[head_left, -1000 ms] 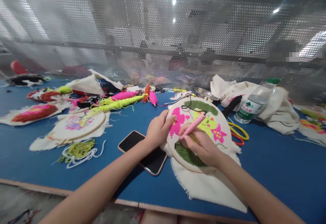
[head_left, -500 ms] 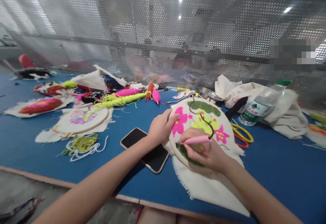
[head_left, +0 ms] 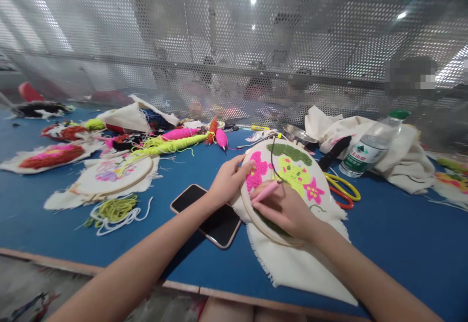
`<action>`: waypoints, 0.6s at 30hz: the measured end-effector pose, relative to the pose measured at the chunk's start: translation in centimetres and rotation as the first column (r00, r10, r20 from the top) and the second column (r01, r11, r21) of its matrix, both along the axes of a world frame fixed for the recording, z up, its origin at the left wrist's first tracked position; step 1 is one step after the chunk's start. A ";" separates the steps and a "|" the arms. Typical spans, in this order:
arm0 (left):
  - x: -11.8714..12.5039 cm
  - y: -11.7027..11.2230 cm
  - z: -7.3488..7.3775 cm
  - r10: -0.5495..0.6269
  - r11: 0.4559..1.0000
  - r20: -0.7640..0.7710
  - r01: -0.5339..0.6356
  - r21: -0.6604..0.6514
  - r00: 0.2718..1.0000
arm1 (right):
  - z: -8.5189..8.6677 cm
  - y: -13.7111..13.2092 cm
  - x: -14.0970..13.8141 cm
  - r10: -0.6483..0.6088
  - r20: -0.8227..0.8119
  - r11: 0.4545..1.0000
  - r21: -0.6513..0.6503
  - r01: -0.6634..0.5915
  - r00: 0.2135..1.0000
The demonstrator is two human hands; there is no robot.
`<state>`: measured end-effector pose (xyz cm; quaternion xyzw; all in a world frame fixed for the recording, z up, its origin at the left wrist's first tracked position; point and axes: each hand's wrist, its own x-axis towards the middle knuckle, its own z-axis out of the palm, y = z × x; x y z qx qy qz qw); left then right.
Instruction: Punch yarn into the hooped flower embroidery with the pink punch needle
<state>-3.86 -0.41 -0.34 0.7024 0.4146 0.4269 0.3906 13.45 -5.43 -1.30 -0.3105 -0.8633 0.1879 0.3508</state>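
My left hand [head_left: 229, 178] grips the left rim of a round embroidery hoop [head_left: 249, 214], thumb on top of the cloth. White fabric [head_left: 300, 271] stretched in the hoop bears pink flowers, a yellow-green figure and dark green patches, and its frayed edge hangs below. In my right hand [head_left: 283, 210] is a pink punch needle [head_left: 268, 191], closed between the fingers and tilted over the lower left of the cloth. Dark yarn [head_left: 274, 158] runs from its upper end across the work toward the top of the hoop. The needle's tip is hidden by my fingers.
A black phone [head_left: 215, 222] lies left of the hoop. Farther left are a second hoop [head_left: 120, 185], green and white yarn [head_left: 119, 212] and yarn bundles. To the right sit scissors [head_left: 343, 188], a water bottle [head_left: 373, 146] and crumpled cloth [head_left: 413, 166]. A perforated metal screen [head_left: 226, 44] stands behind.
The pink punch needle has tipped, its upper end now farther left and higher, and my right hand has shifted slightly. The yarn lies straighter. My left hand keeps its hold on the hoop.
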 end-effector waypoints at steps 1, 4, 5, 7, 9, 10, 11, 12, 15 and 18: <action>-0.1 0.1 0.1 -0.061 0.995 0.062 0.066 -0.072 0.996 | 0.1 -0.1 0.1 -0.035 -0.023 0.999 -0.021 0.034 0.999; -0.4 0.6 0.6 -0.244 0.912 0.251 0.310 -0.270 0.937 | 0.3 -0.4 0.3 -0.153 -0.112 0.986 -0.091 0.143 0.982; -0.6 0.7 0.7 -0.300 0.865 0.308 0.394 -0.312 0.903 | 0.4 -0.5 0.3 -0.185 -0.146 0.979 -0.112 0.170 0.972; -0.9 0.8 0.8 -0.399 0.776 0.393 0.533 -0.336 0.829 | 0.3 -0.6 0.3 -0.203 -0.212 0.977 -0.110 0.183 0.956; -1.3 0.8 1.0 -0.475 0.723 0.423 0.616 -0.312 0.772 | 0.2 -0.8 0.2 -0.148 -0.269 0.989 -0.034 0.144 0.952; -1.5 0.7 1.1 -0.507 0.706 0.425 0.644 -0.295 0.750 | 0.2 -0.8 0.2 -0.106 -0.273 0.993 0.014 0.114 0.956; -1.7 0.6 1.2 -0.537 0.688 0.422 0.668 -0.283 0.731 | 0.2 -0.8 0.1 -0.067 -0.255 0.995 0.059 0.085 0.965; -1.9 0.5 1.3 -0.564 0.665 0.414 0.690 -0.284 0.714 | 0.2 -0.8 0.1 -0.041 -0.221 0.993 0.097 0.063 0.974; -2.4 0.4 1.7 -0.617 0.613 0.382 0.725 -0.314 0.688 | 0.3 -0.8 0.1 -0.020 -0.098 0.976 0.213 0.041 0.995; -2.7 0.5 1.7 -0.624 0.613 0.353 0.717 -0.332 0.697 | 0.5 -0.8 0.1 -0.029 -0.006 0.916 0.400 0.029 1.000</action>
